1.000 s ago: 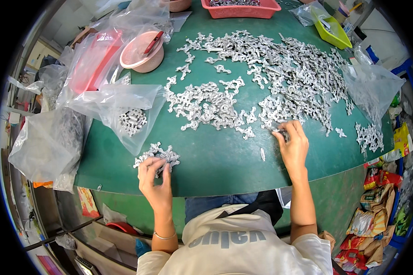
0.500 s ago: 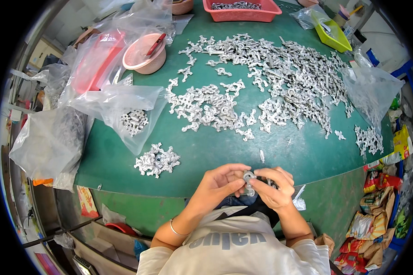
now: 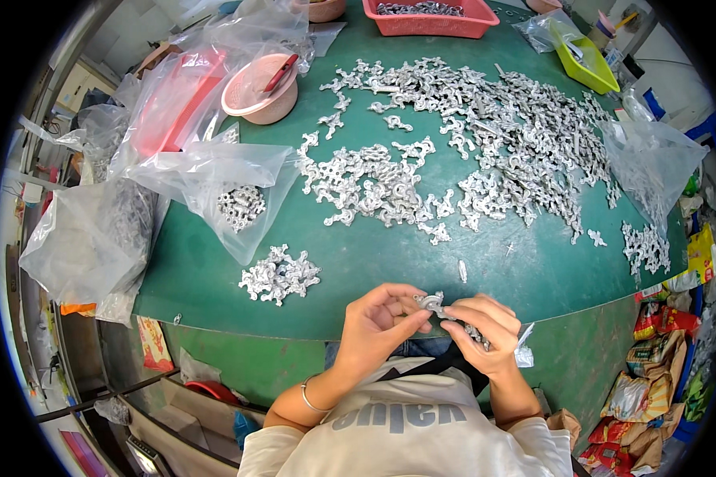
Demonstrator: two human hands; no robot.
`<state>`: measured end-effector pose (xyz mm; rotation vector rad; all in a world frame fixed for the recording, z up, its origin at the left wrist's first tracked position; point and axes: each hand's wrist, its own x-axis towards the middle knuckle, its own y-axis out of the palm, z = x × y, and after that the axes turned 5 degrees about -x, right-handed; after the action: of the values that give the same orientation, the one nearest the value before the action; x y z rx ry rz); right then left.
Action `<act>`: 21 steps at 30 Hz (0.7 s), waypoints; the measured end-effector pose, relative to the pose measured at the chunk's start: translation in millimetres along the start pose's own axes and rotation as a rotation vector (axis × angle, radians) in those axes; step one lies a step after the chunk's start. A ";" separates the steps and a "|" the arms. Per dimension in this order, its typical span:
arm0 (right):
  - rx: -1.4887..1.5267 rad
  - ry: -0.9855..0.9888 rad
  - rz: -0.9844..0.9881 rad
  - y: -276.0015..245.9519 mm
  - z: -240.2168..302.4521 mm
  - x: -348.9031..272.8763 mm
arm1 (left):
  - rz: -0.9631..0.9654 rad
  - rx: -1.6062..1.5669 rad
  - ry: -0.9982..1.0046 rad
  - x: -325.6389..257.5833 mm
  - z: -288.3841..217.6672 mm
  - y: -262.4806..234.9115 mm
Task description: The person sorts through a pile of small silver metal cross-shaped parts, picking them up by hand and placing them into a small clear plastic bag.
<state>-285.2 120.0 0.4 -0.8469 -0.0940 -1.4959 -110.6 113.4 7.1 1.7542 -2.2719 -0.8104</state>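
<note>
Above the table's near edge, my left hand [image 3: 378, 324] pinches a small silver cast metal part [image 3: 431, 302] with a curved, ring-like middle. From the other side, the fingertips of my right hand [image 3: 489, 332] hold the same part's end. More silver metal parts [image 3: 476, 335] show under the right hand's curled fingers, partly hidden by them. To the left of my hands lies a small pile of similar parts [image 3: 280, 275]. Beyond it, a larger heap [image 3: 366, 184] and a wide spread of them [image 3: 517, 151] cover the table's middle and right.
The green table [image 3: 358, 270] also carries a pink bowl [image 3: 260, 91] with a red-handled tool, a red tray [image 3: 431, 24] of parts and a yellow-green basket [image 3: 585, 63]. Clear plastic bags [image 3: 250, 171] lie at the left, another bag [image 3: 652, 163] at the right. Colourful packages [image 3: 636, 389] stand beside the table.
The metal part has turned from roughly upright to lying more sideways between my fingertips. My right hand has shifted slightly right, and more parts show beneath its fingers. The whole view has shifted a little.
</note>
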 end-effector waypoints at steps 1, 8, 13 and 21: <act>0.017 0.020 0.000 -0.3 0.9 0.2 | 0.012 0.001 -0.009 -0.5 -1.6 0.0; 0.084 0.082 0.010 -3.9 5.3 1.0 | 0.025 -0.045 -0.074 0.6 -7.3 -0.3; 0.106 0.073 0.000 -4.5 4.2 -0.5 | 0.081 -0.095 -0.104 0.5 -7.2 -4.0; 0.083 -0.001 -0.045 -4.0 5.2 -2.8 | 0.081 -0.142 -0.126 -0.8 -4.0 -2.8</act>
<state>-286.9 125.6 4.4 -0.7831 -0.1757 -1.5228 -106.2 112.4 9.1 1.5815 -2.2825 -1.0649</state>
